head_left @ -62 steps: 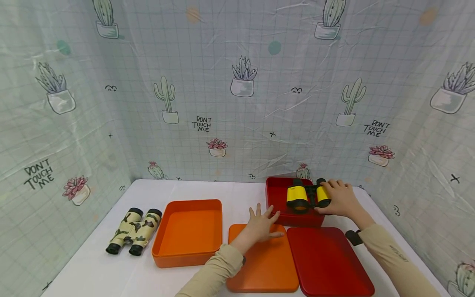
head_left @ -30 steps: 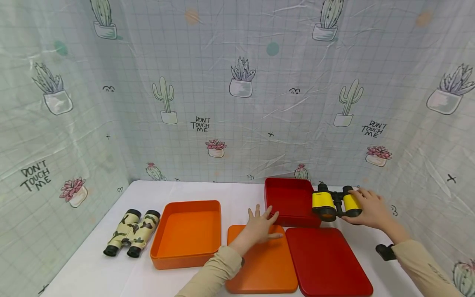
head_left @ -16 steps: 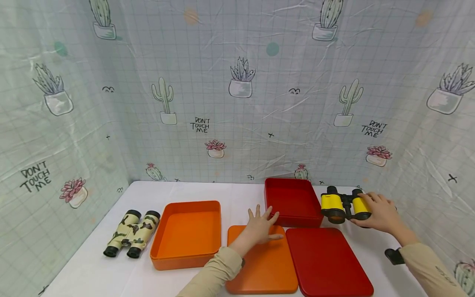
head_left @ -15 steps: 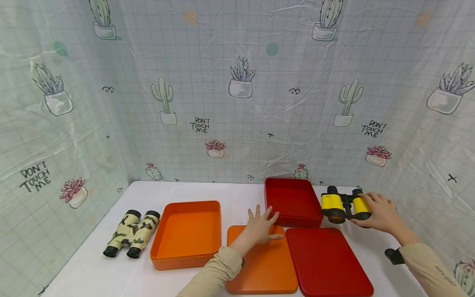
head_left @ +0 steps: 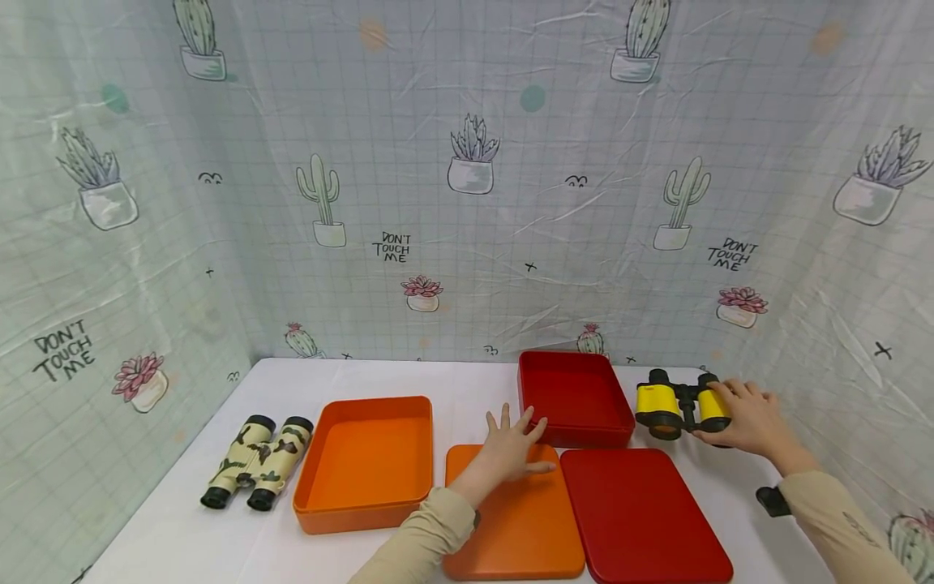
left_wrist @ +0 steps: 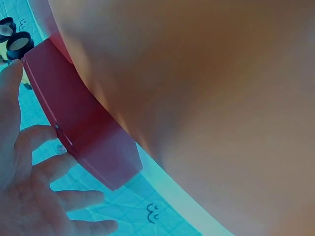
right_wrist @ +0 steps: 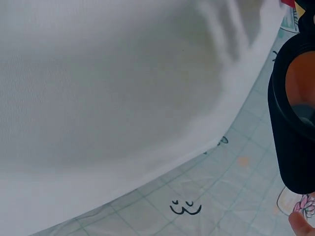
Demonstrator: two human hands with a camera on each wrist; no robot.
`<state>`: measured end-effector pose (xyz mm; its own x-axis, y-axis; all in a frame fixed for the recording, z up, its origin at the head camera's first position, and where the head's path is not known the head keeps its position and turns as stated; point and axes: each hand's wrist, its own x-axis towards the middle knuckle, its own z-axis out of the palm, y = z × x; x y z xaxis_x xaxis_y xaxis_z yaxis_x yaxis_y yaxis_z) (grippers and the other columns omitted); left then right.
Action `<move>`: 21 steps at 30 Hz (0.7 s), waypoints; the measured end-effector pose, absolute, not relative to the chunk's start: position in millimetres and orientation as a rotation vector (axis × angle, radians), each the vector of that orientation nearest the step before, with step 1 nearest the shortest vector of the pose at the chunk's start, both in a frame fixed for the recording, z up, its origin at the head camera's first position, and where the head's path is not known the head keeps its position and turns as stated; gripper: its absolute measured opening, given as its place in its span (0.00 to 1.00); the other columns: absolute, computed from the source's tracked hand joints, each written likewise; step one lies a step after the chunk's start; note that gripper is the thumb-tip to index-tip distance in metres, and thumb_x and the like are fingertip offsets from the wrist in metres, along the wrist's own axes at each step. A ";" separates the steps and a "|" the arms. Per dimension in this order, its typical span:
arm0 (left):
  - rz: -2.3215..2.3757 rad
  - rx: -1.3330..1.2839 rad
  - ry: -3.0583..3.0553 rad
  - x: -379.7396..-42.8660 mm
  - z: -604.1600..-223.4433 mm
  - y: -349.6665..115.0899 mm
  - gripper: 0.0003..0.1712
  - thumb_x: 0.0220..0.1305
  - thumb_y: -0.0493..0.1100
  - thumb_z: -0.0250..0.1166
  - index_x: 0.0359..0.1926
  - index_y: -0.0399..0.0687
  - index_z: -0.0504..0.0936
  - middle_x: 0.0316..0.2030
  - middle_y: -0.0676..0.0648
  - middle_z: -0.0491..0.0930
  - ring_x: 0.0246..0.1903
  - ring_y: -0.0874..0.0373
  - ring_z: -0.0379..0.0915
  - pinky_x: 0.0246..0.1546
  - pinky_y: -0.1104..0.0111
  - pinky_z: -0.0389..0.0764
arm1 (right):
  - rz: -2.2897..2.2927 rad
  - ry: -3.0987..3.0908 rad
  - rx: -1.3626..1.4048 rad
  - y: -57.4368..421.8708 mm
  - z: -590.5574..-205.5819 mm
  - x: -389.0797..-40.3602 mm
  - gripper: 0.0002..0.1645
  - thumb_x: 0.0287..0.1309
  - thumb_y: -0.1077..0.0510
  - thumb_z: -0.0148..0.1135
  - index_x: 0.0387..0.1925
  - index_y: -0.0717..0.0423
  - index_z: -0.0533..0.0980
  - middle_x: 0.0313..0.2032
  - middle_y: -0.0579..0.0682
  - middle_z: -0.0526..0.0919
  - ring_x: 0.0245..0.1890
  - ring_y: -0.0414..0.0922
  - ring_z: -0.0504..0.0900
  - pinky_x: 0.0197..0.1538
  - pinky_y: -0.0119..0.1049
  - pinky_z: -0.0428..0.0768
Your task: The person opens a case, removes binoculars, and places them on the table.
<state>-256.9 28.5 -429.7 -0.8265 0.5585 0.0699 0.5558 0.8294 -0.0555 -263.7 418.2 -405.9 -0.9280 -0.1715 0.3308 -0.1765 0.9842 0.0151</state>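
On the right of the head view, my right hand grips the right barrel of yellow-and-black binoculars. They are just right of the open red box; whether they touch the table I cannot tell. A black barrel of these binoculars fills the right edge of the right wrist view, one fingertip below it. With fingers spread, my left hand is over the orange lid, fingertips at the red box's near wall. The left wrist view shows those fingers against the red box.
A flat red lid lies right of the orange one. Farther left are an open orange box and camouflage binoculars on the white table. A patterned curtain encloses the back and sides.
The right hand has carried the yellow-and-black binoculars from above the red box to the right of it, with only a slight shift in the last half second. The left hand has stayed put.
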 end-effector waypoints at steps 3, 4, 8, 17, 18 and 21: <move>0.056 -0.890 -2.923 -257.3 -430.5 28.1 0.42 0.52 0.71 0.49 0.65 0.61 0.58 0.66 0.48 0.57 0.63 0.37 0.53 0.56 0.42 0.60 | -0.025 -2.825 0.247 416.7 -408.8 -265.8 0.54 0.26 0.30 0.68 0.50 0.64 0.67 0.46 0.67 0.69 0.43 0.63 0.65 0.39 0.62 0.62; 0.061 -0.890 -2.923 -257.4 -430.7 28.0 0.42 0.52 0.71 0.49 0.65 0.61 0.58 0.66 0.48 0.57 0.63 0.37 0.53 0.56 0.42 0.61 | -0.040 -2.834 0.251 416.0 -409.7 -266.4 0.54 0.26 0.30 0.67 0.50 0.64 0.67 0.46 0.68 0.69 0.43 0.63 0.65 0.38 0.63 0.62; 0.068 -0.886 -2.912 -256.7 -430.2 28.4 0.42 0.52 0.72 0.49 0.65 0.61 0.58 0.66 0.49 0.58 0.63 0.38 0.54 0.56 0.43 0.62 | -0.070 -2.855 0.261 413.8 -414.6 -267.7 0.54 0.24 0.31 0.68 0.49 0.64 0.68 0.44 0.68 0.70 0.42 0.63 0.66 0.37 0.61 0.64; 0.093 -0.874 -2.913 -256.9 -433.8 28.7 0.42 0.52 0.72 0.49 0.65 0.62 0.58 0.66 0.50 0.57 0.63 0.38 0.54 0.56 0.43 0.61 | -0.108 -2.888 0.280 412.3 -423.0 -273.0 0.56 0.22 0.28 0.67 0.49 0.64 0.69 0.44 0.67 0.72 0.40 0.62 0.69 0.36 0.60 0.67; 0.093 -0.873 -2.913 -256.8 -433.6 28.5 0.42 0.52 0.72 0.49 0.65 0.62 0.58 0.66 0.49 0.57 0.63 0.38 0.54 0.56 0.43 0.61 | -0.106 -2.888 0.283 412.4 -423.9 -274.1 0.56 0.22 0.28 0.67 0.49 0.64 0.69 0.44 0.67 0.72 0.41 0.62 0.69 0.37 0.60 0.67; 0.079 -0.873 -2.918 -256.7 -433.1 28.0 0.42 0.52 0.72 0.49 0.65 0.62 0.58 0.66 0.49 0.57 0.63 0.38 0.54 0.56 0.43 0.61 | -0.104 -2.893 0.303 413.1 -423.9 -278.2 0.58 0.19 0.26 0.67 0.50 0.64 0.69 0.45 0.67 0.72 0.42 0.63 0.69 0.37 0.60 0.68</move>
<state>-256.7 28.0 -433.1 -0.8319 0.5498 0.0755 0.5449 0.8350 -0.0768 -278.2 413.1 -423.9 -0.9521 -0.2125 0.2201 -0.1962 0.9761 0.0937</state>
